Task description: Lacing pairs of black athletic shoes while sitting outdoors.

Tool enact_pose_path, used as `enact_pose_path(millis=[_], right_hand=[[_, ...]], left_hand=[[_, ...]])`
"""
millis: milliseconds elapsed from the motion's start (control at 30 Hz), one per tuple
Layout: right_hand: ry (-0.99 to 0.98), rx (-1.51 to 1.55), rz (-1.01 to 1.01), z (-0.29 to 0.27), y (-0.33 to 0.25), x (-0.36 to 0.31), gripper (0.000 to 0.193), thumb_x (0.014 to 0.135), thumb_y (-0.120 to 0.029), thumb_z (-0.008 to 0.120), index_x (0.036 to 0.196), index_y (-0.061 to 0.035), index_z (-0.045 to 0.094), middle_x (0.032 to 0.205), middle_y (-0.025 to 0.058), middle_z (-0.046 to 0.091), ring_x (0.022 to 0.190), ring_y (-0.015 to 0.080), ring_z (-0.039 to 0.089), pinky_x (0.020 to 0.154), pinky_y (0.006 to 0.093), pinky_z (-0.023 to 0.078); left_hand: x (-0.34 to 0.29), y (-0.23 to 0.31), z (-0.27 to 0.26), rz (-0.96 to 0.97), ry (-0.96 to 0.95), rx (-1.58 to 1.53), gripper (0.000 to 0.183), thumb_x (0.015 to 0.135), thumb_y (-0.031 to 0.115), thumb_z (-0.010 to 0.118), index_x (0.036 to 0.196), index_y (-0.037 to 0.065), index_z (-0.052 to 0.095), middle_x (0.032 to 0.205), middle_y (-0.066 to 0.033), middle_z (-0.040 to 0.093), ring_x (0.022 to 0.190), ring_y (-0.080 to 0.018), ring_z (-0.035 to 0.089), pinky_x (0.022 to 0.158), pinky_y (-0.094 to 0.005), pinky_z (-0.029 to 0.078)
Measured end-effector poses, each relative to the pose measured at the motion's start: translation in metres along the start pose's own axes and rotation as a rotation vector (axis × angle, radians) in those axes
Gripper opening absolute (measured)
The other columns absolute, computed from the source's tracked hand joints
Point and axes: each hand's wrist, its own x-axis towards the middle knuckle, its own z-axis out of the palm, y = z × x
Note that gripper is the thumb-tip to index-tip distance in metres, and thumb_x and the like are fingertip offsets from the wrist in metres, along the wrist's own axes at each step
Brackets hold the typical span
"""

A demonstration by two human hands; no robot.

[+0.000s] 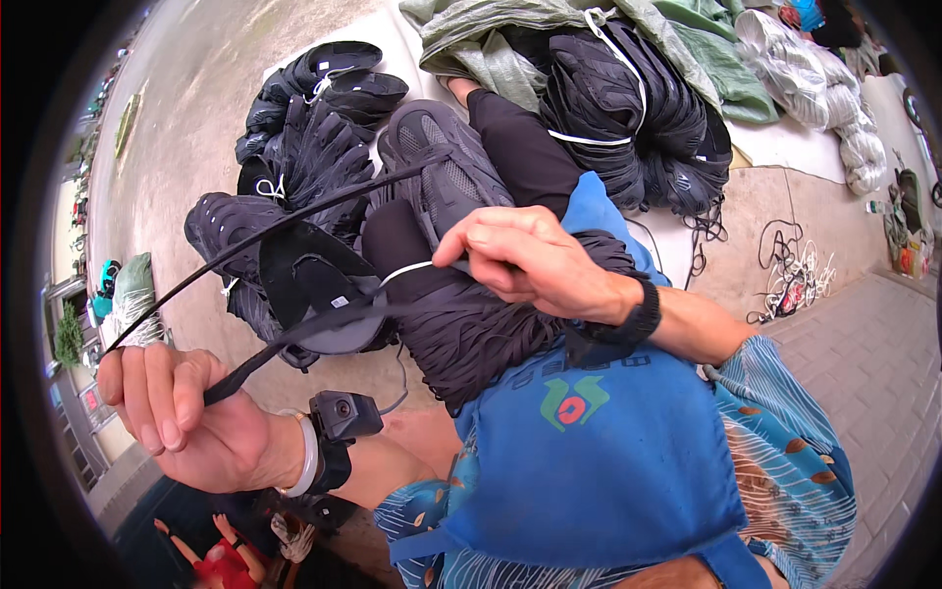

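My left hand (196, 422) is closed around a long black shoelace (294, 213), pulled out to the left. The lace runs taut to a dark grey mesh shoe upper (432, 162) lying over my knees. A second strand goes from the left hand toward my right hand (549, 265). The right hand is closed in a pinch above my lap, with a thin white curved piece (407, 268) at its fingertips; what kind it is I cannot make out. Under it, a thick bundle of dark laces (471, 344) lies over my blue apron (628, 471).
Stacked dark shoe uppers (314, 162) stand beyond my knees at the left. A large bundle of uppers (599, 98) tied with white cord is at the far right, by green woven sacks (726, 59). Tangled cords (800, 275) lie on the ground at the right.
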Motion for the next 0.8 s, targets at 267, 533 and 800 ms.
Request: enact_pose_path(millis=[267,533,800], right_hand=[[-0.068,-1.024,-0.250,-0.025,0.069,0.028,0.042,0.093,-0.028,0.052,0.123,0.0011,0.050,0.106,0.0201,0.056,0.103,0.0317,0.055,0.091,0.0382,0.043],[0.172,-1.013,-0.455,-0.023,0.035,0.036,0.022,0.084,-0.010,0.062,0.101,0.0030,0.058,0.083,0.0146,0.059,0.073,0.0270,0.061,0.068,0.0360,0.050],[0.205,-1.160,-0.690,-0.015,0.011,0.052,0.032,0.080,-0.011,0.067,0.108,-0.0021,0.056,0.095,0.0135,0.056,0.076,0.0274,0.062,0.067,0.0363,0.052]], left_hand=[[-0.004,0.014,0.007,0.034,-0.034,0.358,0.022,0.101,0.011,0.037,0.093,-0.005,0.050,0.062,-0.0014,0.045,0.056,-0.0124,0.047,0.057,-0.0276,0.045],[-0.004,0.023,0.005,0.044,-0.067,0.554,0.039,0.103,0.031,0.033,0.080,0.006,0.051,0.049,0.0021,0.039,0.043,-0.0115,0.041,0.047,-0.0273,0.041],[-0.021,0.018,0.007,0.258,-0.032,0.519,0.048,0.100,0.041,0.039,0.061,0.014,0.048,0.039,0.0026,0.044,0.031,-0.0083,0.038,0.036,-0.0208,0.034]])
